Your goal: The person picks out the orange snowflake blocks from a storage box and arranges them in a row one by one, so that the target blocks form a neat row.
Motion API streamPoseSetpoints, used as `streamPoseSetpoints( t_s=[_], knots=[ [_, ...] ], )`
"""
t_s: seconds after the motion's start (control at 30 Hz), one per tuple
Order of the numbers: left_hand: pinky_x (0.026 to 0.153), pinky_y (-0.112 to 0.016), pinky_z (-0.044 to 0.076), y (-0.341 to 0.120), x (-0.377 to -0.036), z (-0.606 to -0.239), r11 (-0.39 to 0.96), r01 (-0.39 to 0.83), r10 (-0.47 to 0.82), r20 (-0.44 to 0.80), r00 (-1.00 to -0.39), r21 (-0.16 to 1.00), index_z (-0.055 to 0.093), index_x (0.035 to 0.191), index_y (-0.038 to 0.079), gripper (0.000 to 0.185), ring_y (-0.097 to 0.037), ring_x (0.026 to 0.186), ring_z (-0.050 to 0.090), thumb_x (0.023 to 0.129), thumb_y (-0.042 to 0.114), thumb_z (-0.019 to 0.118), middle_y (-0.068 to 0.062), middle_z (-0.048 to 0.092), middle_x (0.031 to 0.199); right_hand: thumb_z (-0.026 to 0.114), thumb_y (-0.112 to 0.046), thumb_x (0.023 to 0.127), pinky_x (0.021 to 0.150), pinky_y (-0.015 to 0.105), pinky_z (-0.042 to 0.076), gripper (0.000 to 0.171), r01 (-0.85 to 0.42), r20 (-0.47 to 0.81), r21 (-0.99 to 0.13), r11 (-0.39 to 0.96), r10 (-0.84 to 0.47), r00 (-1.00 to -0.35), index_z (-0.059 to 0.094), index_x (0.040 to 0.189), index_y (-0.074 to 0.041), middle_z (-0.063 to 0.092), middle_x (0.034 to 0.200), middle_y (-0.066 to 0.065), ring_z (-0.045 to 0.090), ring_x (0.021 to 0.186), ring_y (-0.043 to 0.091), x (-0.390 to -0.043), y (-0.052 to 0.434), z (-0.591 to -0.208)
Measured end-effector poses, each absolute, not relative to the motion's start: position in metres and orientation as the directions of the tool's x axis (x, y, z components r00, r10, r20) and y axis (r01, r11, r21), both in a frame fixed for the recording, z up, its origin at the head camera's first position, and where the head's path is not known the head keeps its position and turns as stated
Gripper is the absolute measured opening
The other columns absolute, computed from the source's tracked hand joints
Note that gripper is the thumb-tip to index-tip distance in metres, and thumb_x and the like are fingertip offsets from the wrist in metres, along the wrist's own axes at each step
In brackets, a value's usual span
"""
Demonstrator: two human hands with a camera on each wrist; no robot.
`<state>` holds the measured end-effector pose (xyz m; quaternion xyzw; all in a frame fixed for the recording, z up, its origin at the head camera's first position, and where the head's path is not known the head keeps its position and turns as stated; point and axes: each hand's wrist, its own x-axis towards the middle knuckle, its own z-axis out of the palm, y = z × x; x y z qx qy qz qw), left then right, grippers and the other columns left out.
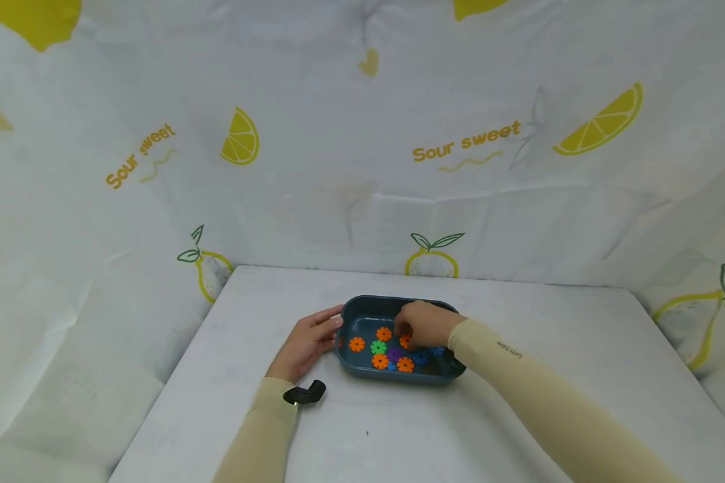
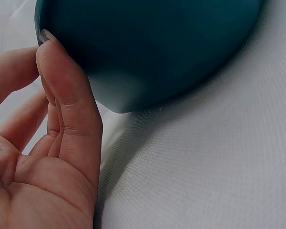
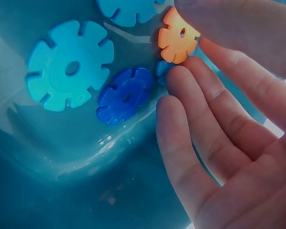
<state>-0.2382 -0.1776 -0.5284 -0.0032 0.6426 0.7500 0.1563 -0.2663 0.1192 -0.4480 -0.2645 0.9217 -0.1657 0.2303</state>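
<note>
Right hand picking a disc from the tray

The right hand [image 3: 229, 119] pinches an orange disc [image 3: 178, 36] inside the blue tray [image 1: 362, 310] on the worktop [image 1: 519, 402]; the left hand [image 1: 305, 345], fingers straight, steadies the tray's wall. That fingertip grip looks shallow, so the disc may slip back.

Smooth, glossy plastic tray [image 1: 362, 310], matt plastic snowflake discs [image 3: 69, 70], finely woven white cloth table cover [image 2: 219, 167]
</note>
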Motion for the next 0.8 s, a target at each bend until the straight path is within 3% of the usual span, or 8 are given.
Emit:
streamPoseSetpoints(
  t_s=[0.8],
  knots=[
    [0.086,-0.026,0.061,-0.1776,-0.2367,-0.5238,-0.118,-0.240,0.232,-0.208,-0.950,0.964,0.067,0.149,0.018,0.053,-0.017,0.098,0.069,0.100,0.035,0.080,-0.008,0.074,0.135,0.088,-0.013,0.090,0.093,0.040,0.061,0.017,-0.460,-0.292,-0.345,0.818,-0.559,-0.776,0.081,0.105,-0.016,0.072,0.102,-0.004,0.062,0.092,0.015,-0.2666,0.1139,-0.4482]
  ],
)
